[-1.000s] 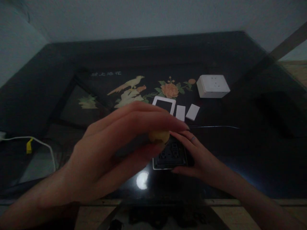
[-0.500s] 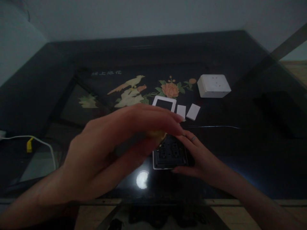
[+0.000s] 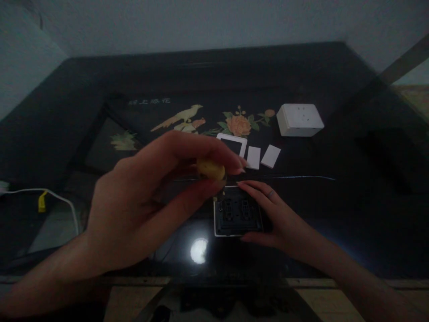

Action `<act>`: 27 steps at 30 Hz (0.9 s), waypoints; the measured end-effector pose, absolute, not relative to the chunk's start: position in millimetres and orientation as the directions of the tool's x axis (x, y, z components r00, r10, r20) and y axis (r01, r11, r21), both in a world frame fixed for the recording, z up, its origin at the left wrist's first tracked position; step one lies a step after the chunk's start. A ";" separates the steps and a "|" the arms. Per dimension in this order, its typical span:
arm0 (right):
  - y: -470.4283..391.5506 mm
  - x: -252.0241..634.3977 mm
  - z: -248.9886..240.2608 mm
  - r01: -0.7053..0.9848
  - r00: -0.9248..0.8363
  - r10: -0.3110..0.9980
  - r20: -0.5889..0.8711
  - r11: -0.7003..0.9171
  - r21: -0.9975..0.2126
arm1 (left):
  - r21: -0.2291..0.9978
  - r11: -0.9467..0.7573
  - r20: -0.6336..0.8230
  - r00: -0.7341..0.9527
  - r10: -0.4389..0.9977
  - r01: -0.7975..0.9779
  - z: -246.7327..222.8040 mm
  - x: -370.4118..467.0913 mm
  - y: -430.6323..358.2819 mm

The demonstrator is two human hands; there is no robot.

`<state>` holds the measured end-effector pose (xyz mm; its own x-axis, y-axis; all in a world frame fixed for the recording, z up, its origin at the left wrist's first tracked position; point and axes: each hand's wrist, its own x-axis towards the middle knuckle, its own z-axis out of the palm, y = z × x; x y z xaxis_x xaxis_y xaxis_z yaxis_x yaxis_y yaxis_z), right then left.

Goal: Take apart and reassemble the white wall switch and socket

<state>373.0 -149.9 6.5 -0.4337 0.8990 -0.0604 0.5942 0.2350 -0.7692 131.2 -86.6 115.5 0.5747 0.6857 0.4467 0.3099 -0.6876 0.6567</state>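
Observation:
My left hand (image 3: 144, 201) is closed around a screwdriver with a yellow handle (image 3: 212, 170). The tool stands above the left edge of a wall switch (image 3: 237, 214) whose dark inner body faces up inside a white rim. Whether its tip touches a screw is hard to make out. My right hand (image 3: 271, 210) grips the right side of the switch, fingers at the top edge and thumb at the bottom one. Just beyond my left fingertips lie a white frame (image 3: 244, 145) and two white switch covers, a nearer one (image 3: 254, 158) and one to its right (image 3: 271, 156).
A white socket box (image 3: 300, 120) sits at the back right of the glossy black table (image 3: 335, 214). On the left runs a white cable (image 3: 60, 197) with a yellow tag (image 3: 42, 201). A thin wire (image 3: 301, 177) lies behind the switch.
My left fingers have rolled and drawn up and to the left, so more of the yellow handle shows. My right hand and the switch have hardly moved.

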 end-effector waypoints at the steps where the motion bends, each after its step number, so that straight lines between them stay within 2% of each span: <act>1: -149.9 373.3 5.6 0.593 -0.434 0.899 -0.054 0.240 -0.769 | 0.630 -0.720 0.456 0.611 0.647 0.292 116.1 130.3 -85.4; 3: -149.9 373.9 4.2 0.592 -0.436 0.899 -0.041 0.253 -0.765 | 0.593 -0.754 0.487 0.620 0.615 0.282 116.7 129.4 -83.6; 10: -148.9 373.9 5.1 0.594 -0.445 0.894 -0.039 0.263 -0.760 | 0.556 -0.763 0.595 0.483 0.643 0.331 114.2 132.2 -83.4; 13: -149.3 374.4 3.7 0.600 -0.444 0.896 -0.028 0.274 -0.751 | 0.614 -0.735 0.522 0.551 0.651 0.286 118.0 132.9 -84.9; 16: -149.9 375.9 1.0 0.597 -0.453 0.891 0.006 0.309 -0.740 | 0.629 -0.748 0.443 0.694 0.568 0.210 122.8 133.3 -86.6; 18: -150.1 376.7 0.1 0.593 -0.458 0.889 0.030 0.331 -0.734 | 0.629 -0.752 0.431 0.716 0.549 0.197 123.3 133.8 -86.9; 24: -149.6 375.3 3.8 0.607 -0.457 0.889 -0.022 0.293 -0.739 | 0.544 -0.787 0.588 0.537 0.605 0.291 111.7 136.2 -85.1; 27: -149.3 374.4 4.4 0.610 -0.458 0.888 -0.029 0.291 -0.738 | 0.645 -0.691 0.521 0.472 0.711 0.326 111.4 136.6 -88.1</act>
